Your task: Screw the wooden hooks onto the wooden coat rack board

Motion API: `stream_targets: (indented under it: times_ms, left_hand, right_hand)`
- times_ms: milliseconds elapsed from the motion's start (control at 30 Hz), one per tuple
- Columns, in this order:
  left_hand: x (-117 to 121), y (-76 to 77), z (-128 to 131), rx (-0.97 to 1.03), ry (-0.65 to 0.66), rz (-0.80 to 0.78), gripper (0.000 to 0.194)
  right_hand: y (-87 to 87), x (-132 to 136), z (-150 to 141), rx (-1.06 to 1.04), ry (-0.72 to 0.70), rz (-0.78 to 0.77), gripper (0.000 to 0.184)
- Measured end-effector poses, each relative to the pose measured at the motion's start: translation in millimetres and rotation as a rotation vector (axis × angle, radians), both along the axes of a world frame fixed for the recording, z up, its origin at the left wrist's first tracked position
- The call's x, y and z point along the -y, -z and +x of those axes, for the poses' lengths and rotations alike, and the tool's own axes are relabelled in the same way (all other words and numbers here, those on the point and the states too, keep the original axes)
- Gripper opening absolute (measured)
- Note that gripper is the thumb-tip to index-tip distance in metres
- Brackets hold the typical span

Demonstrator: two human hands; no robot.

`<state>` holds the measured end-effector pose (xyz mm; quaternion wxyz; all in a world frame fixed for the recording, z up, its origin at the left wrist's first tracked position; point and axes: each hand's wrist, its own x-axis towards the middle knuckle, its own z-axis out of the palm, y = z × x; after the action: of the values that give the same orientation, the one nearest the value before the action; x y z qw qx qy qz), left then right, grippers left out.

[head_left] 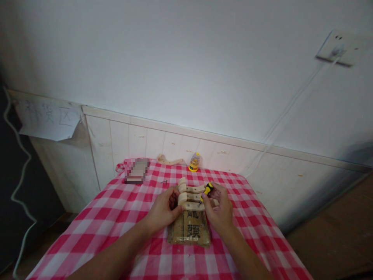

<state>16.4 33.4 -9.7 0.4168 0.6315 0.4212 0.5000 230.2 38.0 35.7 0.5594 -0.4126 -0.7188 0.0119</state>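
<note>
A red-and-white checked tablecloth (116, 233) is spreading out below the fingers of both hands. Just on the near side of the fingertips, a brown block (189, 233) with a shiny surface and large dark characters is lying on the cloth. Between the two sets of fingers, pale wooden strips (192, 206) with upturned left ends are resting side by side over the far part of the block, with small dark spots (188, 205) showing along the nearest one. The left hand (164, 208) is curling its fingers around the left ends of the strips, its thumb pressing against the nearest one. The right hand (220, 202) is pinching a yellow-and-black screwdriver (208, 188) between thumb and fingers, with the tool slanting down toward the nearest strip; whether its tip is touching the wood is too small to tell.

Beyond the left fingers, a small metal piece (164, 182) is lying on the cloth. Farther off and to their left, a flat pixelated object (136, 172) is lying near the cloth's far edge. Straight beyond the fingers, a yellow-based bottle (194, 162) is standing upright, and a loose curved strip (171, 161) is lying just to its left. Farthest from the fingers, white panelling (157, 142) is running along the wall.
</note>
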Motion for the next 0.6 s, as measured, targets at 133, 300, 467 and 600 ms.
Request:
stream_targets:
  times_ms: [133,300,467,600]
  left_hand:
    - [-0.8,0.7,0.5,-0.006,-0.006,0.020,0.028]
    - [-0.9,0.0,0.4,-0.009,-0.015,-0.001,0.030]
    - [0.2,-1.7,-0.7,-0.047,-0.026,0.004,0.029]
    - [1.5,-4.3,-0.8,-0.036,-0.016,0.001,0.027]
  right_hand:
    - [4.2,-0.9,0.6,0.010,-0.032,-0.014,0.039]
    - [3.0,-0.3,-0.4,-0.005,-0.040,-0.025,0.038]
    - [1.1,-1.5,-0.1,0.010,-0.010,0.017,0.036]
    - [0.0,-1.9,0.3,0.018,0.007,0.023,0.034]
